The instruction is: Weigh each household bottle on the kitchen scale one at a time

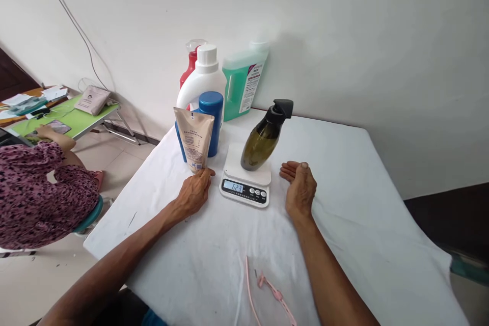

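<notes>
1. Far left of the frame: another person in a purple patterned sleeve (42,188), seated by a green folding table (82,119).
2. Left hand (194,192) lies flat on the white tabletop (362,204), grip loose and holding nothing, fingertips right at the foot of a tan pouch (194,137).
3. Behind the pouch: blue bottle (212,119), white jug (202,81), red bottle (190,69), green jug (242,84).
4. Centre frame: olive pump bottle (263,140) sits on the white scale (246,181), long axis leaning, black pump pointing to the upper right.
5. Right hand (300,188) rests just right of the scale, fingers apart, empty.
6. Bottom centre: a pink strap (273,293).
</notes>
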`<state>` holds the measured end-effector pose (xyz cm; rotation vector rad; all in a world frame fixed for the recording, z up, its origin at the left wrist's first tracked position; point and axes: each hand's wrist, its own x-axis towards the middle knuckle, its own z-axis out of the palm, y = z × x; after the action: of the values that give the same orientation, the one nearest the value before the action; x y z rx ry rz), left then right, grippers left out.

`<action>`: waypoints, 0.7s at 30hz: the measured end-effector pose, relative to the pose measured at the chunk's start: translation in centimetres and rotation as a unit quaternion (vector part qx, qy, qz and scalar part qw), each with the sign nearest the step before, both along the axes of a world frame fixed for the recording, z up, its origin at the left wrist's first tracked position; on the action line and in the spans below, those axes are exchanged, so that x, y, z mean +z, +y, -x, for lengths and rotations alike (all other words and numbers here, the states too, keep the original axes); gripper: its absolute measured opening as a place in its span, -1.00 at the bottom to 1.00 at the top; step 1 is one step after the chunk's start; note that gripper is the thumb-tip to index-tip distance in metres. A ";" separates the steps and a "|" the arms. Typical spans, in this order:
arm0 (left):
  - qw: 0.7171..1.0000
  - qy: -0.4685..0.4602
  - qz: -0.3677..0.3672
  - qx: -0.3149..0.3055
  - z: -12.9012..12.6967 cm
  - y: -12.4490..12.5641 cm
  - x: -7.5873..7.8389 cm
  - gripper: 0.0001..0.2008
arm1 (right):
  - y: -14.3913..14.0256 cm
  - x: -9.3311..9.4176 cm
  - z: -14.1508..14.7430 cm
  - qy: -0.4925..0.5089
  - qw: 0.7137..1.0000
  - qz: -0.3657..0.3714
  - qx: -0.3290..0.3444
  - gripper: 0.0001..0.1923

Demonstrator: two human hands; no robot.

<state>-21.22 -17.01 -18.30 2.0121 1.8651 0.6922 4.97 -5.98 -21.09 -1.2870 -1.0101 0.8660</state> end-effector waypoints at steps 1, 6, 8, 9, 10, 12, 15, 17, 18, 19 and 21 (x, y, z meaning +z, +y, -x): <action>1.000 0.007 0.004 0.000 0.1 0.2 -0.1 -0.70 | 0.0 -0.1 -0.1 -0.011 1.000 -0.002 0.002 -0.26; 1.000 0.019 0.000 -0.008 0.4 0.2 -0.7 -0.69 | -0.1 -0.2 -0.4 -0.056 0.998 -0.006 0.027 -0.32; 1.000 0.011 -0.005 -0.014 0.5 0.1 -0.8 -0.71 | -0.2 -0.2 -0.4 -0.067 0.997 -0.005 0.030 -0.35; 1.000 0.006 -0.007 -0.015 0.6 0.1 -0.7 -0.72 | -0.2 -0.1 -0.4 -0.070 0.997 -0.005 0.030 -0.37; 1.000 0.002 -0.008 -0.017 0.6 0.1 -0.7 -0.73 | -0.2 -0.1 -0.3 -0.073 0.997 -0.005 0.029 -0.38; 1.000 -0.003 -0.009 -0.020 0.7 0.2 -0.6 -0.75 | -0.2 -0.1 -0.3 -0.079 0.996 -0.005 0.027 -0.40; 1.000 -0.003 -0.008 -0.027 0.7 0.2 -0.5 -0.76 | -0.2 -0.2 -0.3 -0.083 0.996 -0.005 0.027 -0.42; 1.000 -0.001 -0.004 -0.031 0.7 0.2 -0.5 -0.75 | -0.2 -0.1 -0.3 -0.083 0.996 -0.004 0.027 -0.43; 0.999 0.000 -0.001 -0.032 0.7 0.2 -0.5 -0.74 | -0.2 -0.1 -0.3 -0.084 0.996 -0.003 0.027 -0.44; 0.999 0.000 0.001 -0.033 0.7 0.2 -0.5 -0.74 | -0.2 -0.1 -0.4 -0.085 0.996 -0.002 0.027 -0.44; 0.999 -0.001 0.002 -0.032 0.6 0.1 -0.5 -0.74 | -0.2 0.0 -0.4 -0.089 0.996 0.000 0.027 -0.45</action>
<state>-21.87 -16.88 -18.80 2.0581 1.7908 0.6711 5.33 -6.14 -21.11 -1.3602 -1.1886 0.8025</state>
